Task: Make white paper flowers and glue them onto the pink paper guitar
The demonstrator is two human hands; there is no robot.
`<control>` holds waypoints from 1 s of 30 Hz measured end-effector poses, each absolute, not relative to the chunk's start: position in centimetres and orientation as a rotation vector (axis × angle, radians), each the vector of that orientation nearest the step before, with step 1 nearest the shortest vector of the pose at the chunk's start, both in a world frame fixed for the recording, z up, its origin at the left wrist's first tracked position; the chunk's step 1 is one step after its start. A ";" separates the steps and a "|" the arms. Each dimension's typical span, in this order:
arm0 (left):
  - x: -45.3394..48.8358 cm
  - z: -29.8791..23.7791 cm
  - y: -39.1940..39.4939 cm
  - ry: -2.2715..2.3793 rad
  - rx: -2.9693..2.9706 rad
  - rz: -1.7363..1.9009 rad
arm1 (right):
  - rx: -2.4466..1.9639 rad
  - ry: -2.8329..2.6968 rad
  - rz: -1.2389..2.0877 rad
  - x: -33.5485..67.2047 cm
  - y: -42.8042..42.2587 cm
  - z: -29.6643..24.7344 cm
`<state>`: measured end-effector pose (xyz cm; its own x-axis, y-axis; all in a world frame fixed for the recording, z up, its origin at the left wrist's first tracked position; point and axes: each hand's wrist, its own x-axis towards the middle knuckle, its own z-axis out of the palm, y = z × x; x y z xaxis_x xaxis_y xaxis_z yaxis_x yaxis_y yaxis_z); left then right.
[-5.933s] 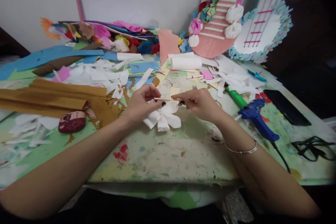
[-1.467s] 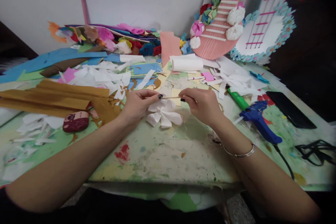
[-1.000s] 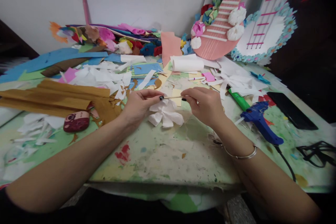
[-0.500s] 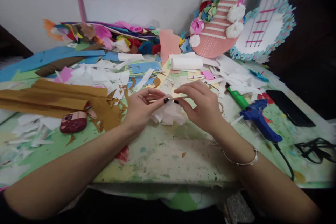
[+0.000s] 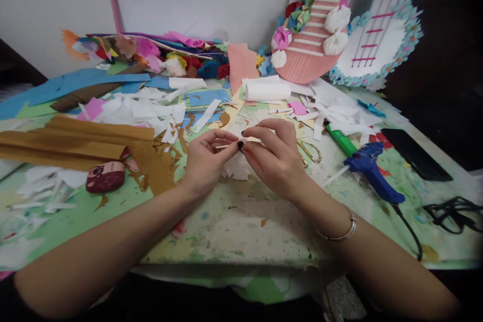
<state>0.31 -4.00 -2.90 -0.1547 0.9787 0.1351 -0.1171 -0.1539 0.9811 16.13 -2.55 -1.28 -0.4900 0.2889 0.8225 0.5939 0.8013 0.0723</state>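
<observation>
My left hand (image 5: 206, 163) is closed, pinching a thin pale stick (image 5: 222, 147) between thumb and fingers. My right hand (image 5: 277, 158) meets it fingertip to fingertip, its thumb and index finger closed on a small bit of white paper (image 5: 244, 139) at the stick. The stick's right part is hidden behind my right fingers. Just below the fingertips, pieces of thin white paper (image 5: 237, 170) show, partly covered by my right hand. Gold-handled scissors (image 5: 312, 152) lie right beside my right hand, blades hidden.
A blue glue gun (image 5: 373, 171), a black phone (image 5: 415, 153) and a green tube (image 5: 341, 140) lie at right. Brown crepe paper (image 5: 86, 141), a maroon case (image 5: 105, 177) and white scraps (image 5: 139, 108) lie left. A white roll (image 5: 267, 91) and paper instruments (image 5: 309, 55) are behind.
My right hand has moved left along the stick, its fingers closing in against my left fingertips. The scissors' handles have come into view. My left hand has hardly moved.
</observation>
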 end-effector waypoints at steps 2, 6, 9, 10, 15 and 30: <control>0.3 -3.1 -3.9 1.116 1.117 1.479 | -0.662 -2.101 -0.425 16.0 -2.5 -1.3; 0.3 -3.2 -3.9 1.066 1.051 1.460 | -0.694 -2.073 -0.338 15.8 -2.1 -1.5; 0.3 -3.2 -3.8 1.058 1.042 1.468 | -0.681 -2.033 -0.296 15.9 -1.9 -1.4; 0.3 -3.2 -3.8 1.060 1.041 1.468 | -0.675 -2.013 -0.292 16.0 -1.9 -1.2; 0.0 -3.4 -3.5 1.070 1.020 1.483 | -0.655 -1.884 -0.249 16.7 -2.4 -0.3; -0.8 -2.9 -3.2 1.134 1.271 1.451 | -1.000 -2.303 -0.155 19.0 -0.5 0.2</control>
<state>-0.83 -3.20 -2.91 -0.0964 0.9755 0.1976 -0.0435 -0.2025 0.9783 18.97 -0.52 0.18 -0.5243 0.6226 0.5809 0.6950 0.7071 -0.1305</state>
